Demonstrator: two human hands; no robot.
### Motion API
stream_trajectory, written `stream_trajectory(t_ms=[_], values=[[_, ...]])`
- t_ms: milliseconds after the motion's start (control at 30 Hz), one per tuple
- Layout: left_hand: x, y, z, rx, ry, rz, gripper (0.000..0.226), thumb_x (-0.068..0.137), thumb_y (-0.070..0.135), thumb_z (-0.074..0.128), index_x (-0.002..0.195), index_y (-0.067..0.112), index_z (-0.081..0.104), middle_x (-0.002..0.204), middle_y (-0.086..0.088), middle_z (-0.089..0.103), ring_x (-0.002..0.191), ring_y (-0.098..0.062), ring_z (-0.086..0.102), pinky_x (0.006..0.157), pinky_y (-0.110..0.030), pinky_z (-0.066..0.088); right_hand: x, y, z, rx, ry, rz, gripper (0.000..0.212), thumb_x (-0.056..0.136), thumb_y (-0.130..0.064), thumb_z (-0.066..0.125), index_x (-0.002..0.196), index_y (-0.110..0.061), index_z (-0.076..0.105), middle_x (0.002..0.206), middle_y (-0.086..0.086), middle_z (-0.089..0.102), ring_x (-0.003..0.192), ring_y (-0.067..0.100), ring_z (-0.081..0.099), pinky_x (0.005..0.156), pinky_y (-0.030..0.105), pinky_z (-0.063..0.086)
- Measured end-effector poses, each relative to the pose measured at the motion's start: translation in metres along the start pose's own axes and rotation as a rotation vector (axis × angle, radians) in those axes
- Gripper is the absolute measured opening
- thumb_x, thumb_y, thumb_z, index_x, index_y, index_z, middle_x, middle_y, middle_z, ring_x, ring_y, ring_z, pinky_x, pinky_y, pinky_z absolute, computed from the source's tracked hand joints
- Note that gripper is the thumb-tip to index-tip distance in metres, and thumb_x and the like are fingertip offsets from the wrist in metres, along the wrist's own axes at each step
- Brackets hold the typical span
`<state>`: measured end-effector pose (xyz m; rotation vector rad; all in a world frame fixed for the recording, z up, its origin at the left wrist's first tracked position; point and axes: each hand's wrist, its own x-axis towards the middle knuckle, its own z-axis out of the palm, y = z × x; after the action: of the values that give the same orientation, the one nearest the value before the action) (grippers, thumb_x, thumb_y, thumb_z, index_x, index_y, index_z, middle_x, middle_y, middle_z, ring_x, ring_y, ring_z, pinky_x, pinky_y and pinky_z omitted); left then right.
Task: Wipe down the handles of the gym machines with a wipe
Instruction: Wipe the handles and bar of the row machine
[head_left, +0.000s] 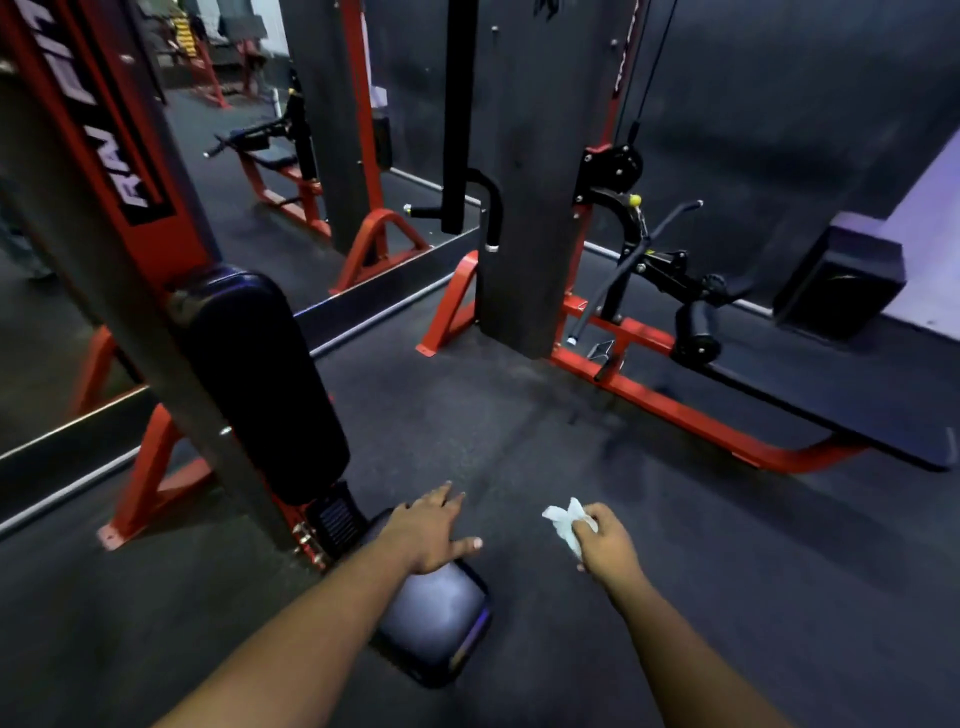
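A person looks down at both of their bare arms reaching out over a dark rubber gym floor. The right hand (610, 543) pinches a crumpled white wipe (569, 525) between thumb and curled fingers; the wipe sticks out toward the left hand. It looks thin, soft and very light, likely damp, so it should fold around a bar easily and tear if snagged. A bunched hold with the palm behind it would suit rubbing.

The left hand (434, 530) is spread, fingers straight, hovering over or resting at the far edge of a glossy black seat pad (436, 621); whether it touches cannot be told.

Taking that seat pad as the landmark: rising just beyond and left of it is a padded black backrest (260, 384) on a slanted grey and red frame. Far beyond and to the right stands a grey weight-stack column (530, 208) with a red-framed cable row station. Its long black handle bar (618, 270) leans there, stiff metal with a pale end cap, probably smooth and best wiped by wrapping the wipe around it and sliding along. A flat black bench (831, 415) runs out to the right.

White letters on the slanted frame's red-and-black label (130, 156) are cut off; "RAW FIT" seems likely, but it is not certain.
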<state>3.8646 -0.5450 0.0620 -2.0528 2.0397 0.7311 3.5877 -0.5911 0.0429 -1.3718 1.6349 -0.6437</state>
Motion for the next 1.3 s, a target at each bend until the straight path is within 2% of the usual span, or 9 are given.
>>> stream_trajectory(t_ms=[233,500,667,767,833,967,1067,1200,1300], values=[[0.084,0.075,-0.014,0.014,-0.047,-0.011,0.093,0.094,0.077,0.042,0.165,0.027,0.01,0.174,-0.003,0.001,0.158,-0.024,0.016,0.125,-0.051,0.021,0.092,0.006,-0.082,-0.166,-0.055,-0.032,0.008,0.089,-0.024,0.065,0.086,-0.019,0.06,0.089,-0.004,0.067,0.078,0.01,0.061,0.063,0.024,0.043],[0.184,0.065,-0.053,0.002,-0.028,-0.065,0.097,0.092,0.081,0.034,0.166,0.025,0.007,0.174,-0.004,0.003,0.158,-0.023,0.014,0.126,-0.05,0.015,0.205,-0.046,-0.067,-0.121,-0.123,-0.098,0.022,0.094,-0.035,0.064,0.084,-0.016,0.059,0.078,-0.005,0.068,0.071,0.007,0.061,0.064,0.026,0.046],[0.262,0.026,-0.084,-0.064,0.024,-0.108,0.149,0.042,0.104,-0.012,0.165,0.023,0.009,0.174,-0.005,0.005,0.159,-0.022,0.012,0.126,-0.051,0.015,0.293,-0.087,-0.04,-0.151,-0.155,-0.149,0.021,0.092,-0.034,0.063,0.085,-0.014,0.059,0.077,-0.005,0.066,0.07,0.006,0.06,0.066,0.03,0.047],[0.301,-0.004,-0.106,-0.109,0.009,-0.146,0.165,0.025,0.104,-0.023,0.165,0.022,0.009,0.173,-0.006,0.006,0.159,-0.024,0.012,0.126,-0.051,0.016,0.339,-0.113,-0.028,-0.157,-0.175,-0.161,0.014,0.095,-0.029,0.061,0.086,-0.019,0.063,0.079,-0.01,0.069,0.073,0.0,0.063,0.072,0.03,0.051],[0.322,-0.023,-0.13,-0.125,0.024,-0.175,0.159,0.032,0.104,-0.019,0.165,0.022,0.009,0.173,-0.006,0.006,0.159,-0.023,0.012,0.126,-0.051,0.016,0.371,-0.13,-0.021,-0.179,-0.206,-0.187,0.01,0.097,-0.024,0.059,0.092,-0.022,0.068,0.082,-0.011,0.071,0.079,-0.002,0.065,0.077,0.027,0.051],[0.361,-0.056,-0.188,-0.105,0.082,-0.238,0.105,0.086,0.089,0.023,0.166,0.023,0.009,0.174,-0.004,0.006,0.159,-0.021,0.01,0.126,-0.051,0.015,0.434,-0.177,-0.005,-0.195,-0.196,-0.247,0.015,0.094,-0.016,0.064,0.095,-0.03,0.068,0.088,-0.013,0.072,0.087,0.002,0.066,0.07,0.011,0.045],[0.391,-0.083,-0.228,-0.119,0.165,-0.27,0.125,0.065,0.1,0.005,0.165,0.025,0.011,0.173,-0.001,0.009,0.159,-0.02,0.013,0.125,-0.05,0.016,0.481,-0.218,0.009,-0.172,-0.158,-0.316,0.018,0.093,-0.015,0.066,0.094,-0.033,0.068,0.085,-0.013,0.072,0.085,0.008,0.068,0.07,0.015,0.045],[0.432,-0.109,-0.286,-0.106,0.34,-0.288,0.094,0.092,0.081,0.035,0.165,0.026,0.013,0.173,0.0,0.012,0.159,-0.02,0.012,0.126,-0.049,0.014,0.551,-0.292,0.031,-0.133,-0.084,-0.495,0.02,0.095,-0.011,0.063,0.11,-0.02,0.073,0.098,-0.004,0.075,0.093,0.018,0.069,0.078,0.029,0.05],[0.467,-0.122,-0.339,-0.089,0.463,-0.31,0.115,0.075,0.096,0.013,0.165,0.024,0.01,0.173,-0.001,0.012,0.159,-0.019,0.01,0.126,-0.05,0.013,0.6,-0.361,0.045,-0.102,-0.008,-0.715,0.039,0.093,-0.001,0.057,0.123,-0.021,0.071,0.119,-0.001,0.073,0.108,0.016,0.067,0.095,0.023,0.049]])
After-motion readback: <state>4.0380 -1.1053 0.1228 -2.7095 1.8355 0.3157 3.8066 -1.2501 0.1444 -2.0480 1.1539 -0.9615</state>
